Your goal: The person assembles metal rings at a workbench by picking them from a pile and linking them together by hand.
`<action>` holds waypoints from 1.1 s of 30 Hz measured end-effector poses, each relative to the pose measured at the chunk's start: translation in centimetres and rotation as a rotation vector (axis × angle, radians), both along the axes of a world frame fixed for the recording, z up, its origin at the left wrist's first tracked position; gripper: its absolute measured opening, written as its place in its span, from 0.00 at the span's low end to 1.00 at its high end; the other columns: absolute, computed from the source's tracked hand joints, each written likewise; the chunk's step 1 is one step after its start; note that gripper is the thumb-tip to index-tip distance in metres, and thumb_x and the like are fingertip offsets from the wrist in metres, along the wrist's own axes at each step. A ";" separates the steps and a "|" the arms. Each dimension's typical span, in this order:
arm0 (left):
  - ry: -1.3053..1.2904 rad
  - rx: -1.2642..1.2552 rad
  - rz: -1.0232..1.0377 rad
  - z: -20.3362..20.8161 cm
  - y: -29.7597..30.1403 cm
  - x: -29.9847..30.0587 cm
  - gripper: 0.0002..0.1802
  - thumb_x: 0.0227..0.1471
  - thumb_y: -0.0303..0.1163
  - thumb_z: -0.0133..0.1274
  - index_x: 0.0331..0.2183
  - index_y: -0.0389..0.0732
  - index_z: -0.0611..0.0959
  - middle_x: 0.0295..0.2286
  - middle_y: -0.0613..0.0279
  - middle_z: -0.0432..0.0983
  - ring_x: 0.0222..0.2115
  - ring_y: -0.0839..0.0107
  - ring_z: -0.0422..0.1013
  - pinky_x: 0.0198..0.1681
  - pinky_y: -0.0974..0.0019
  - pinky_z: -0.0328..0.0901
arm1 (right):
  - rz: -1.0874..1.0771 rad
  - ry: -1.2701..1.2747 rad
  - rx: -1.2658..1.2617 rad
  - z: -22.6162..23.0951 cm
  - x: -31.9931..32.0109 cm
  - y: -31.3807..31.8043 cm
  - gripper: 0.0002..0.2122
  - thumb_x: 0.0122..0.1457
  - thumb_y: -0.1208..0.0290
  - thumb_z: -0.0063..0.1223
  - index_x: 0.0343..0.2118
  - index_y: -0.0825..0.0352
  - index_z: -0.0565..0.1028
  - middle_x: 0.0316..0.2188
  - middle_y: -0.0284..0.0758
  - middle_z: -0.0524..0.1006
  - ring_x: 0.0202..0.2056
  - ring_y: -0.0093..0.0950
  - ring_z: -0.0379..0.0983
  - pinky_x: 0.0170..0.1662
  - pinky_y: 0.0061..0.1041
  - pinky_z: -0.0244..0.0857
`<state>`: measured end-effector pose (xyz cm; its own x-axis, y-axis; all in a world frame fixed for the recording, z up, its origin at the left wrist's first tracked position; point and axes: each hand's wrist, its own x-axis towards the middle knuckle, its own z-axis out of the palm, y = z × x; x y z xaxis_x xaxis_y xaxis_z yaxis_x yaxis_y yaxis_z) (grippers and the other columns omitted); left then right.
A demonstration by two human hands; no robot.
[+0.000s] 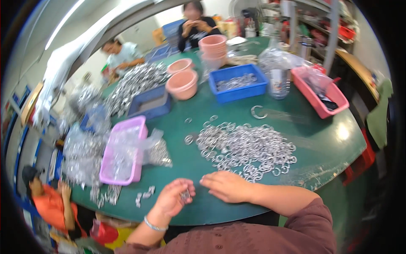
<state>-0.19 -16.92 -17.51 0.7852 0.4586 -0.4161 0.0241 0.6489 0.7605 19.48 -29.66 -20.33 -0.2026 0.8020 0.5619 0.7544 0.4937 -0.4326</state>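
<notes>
My left hand (172,198), with a silver bangle on its wrist, is turned palm up over the near edge of the green table (182,165). Its fingers curl around a small silvery metal piece (185,195) whose exact kind is too small to tell. Close by, my right hand (226,186) lies low over the tabletop, fingers stretched out and pointing left. Just beyond it spreads a heap of small silver metal rings (249,146), some of them open like a C. A few stray rings (189,139) lie left of the heap, and a larger open ring (259,112) sits behind it.
Left stand a lilac tray (143,155) with plastic bags and a bag of small metal parts (159,153). Farther back are a blue bin (239,95), pink tubs (182,86), a pink basket (323,101) and a big metal heap (135,82). Several people sit around the table.
</notes>
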 end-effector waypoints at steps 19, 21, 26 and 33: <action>0.663 1.093 0.181 19.9 16.4 -1.9 0.06 0.46 0.24 0.52 0.31 0.35 0.78 0.19 0.69 0.70 0.16 0.81 0.63 0.15 0.78 0.57 | 0.035 -0.012 -0.042 -1.1 0.3 -0.3 0.14 0.52 0.73 0.49 0.42 0.69 0.70 0.43 0.41 0.70 0.42 0.38 0.69 0.43 0.33 0.64; 0.882 1.134 -0.032 20.0 16.6 -0.6 0.04 0.42 0.23 0.54 0.25 0.33 0.80 0.18 0.67 0.73 0.16 0.79 0.64 0.17 0.76 0.59 | 0.027 -0.012 -0.057 -1.2 0.5 -0.3 0.13 0.53 0.73 0.49 0.42 0.69 0.70 0.43 0.42 0.70 0.42 0.38 0.69 0.43 0.33 0.64; 1.134 1.343 -0.310 18.9 17.1 -0.6 0.06 0.37 0.26 0.59 0.21 0.32 0.82 0.17 0.62 0.75 0.18 0.76 0.68 0.20 0.71 0.63 | 0.045 -0.024 -0.106 -0.8 0.6 -0.2 0.13 0.53 0.72 0.48 0.42 0.69 0.70 0.42 0.42 0.70 0.42 0.39 0.68 0.43 0.34 0.64; 1.187 1.313 -0.766 16.8 15.8 1.9 0.11 0.37 0.27 0.60 0.29 0.38 0.84 0.21 0.62 0.77 0.20 0.75 0.71 0.24 0.70 0.66 | 0.043 0.005 -0.120 -1.1 0.7 -0.3 0.11 0.53 0.72 0.47 0.40 0.69 0.71 0.41 0.41 0.70 0.42 0.39 0.68 0.43 0.34 0.64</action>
<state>1.72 -1.17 -0.67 0.5586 0.6284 -0.5414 0.7758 -0.6268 0.0729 20.17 -29.94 -21.47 -0.2361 0.8540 0.4636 0.7311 0.4704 -0.4942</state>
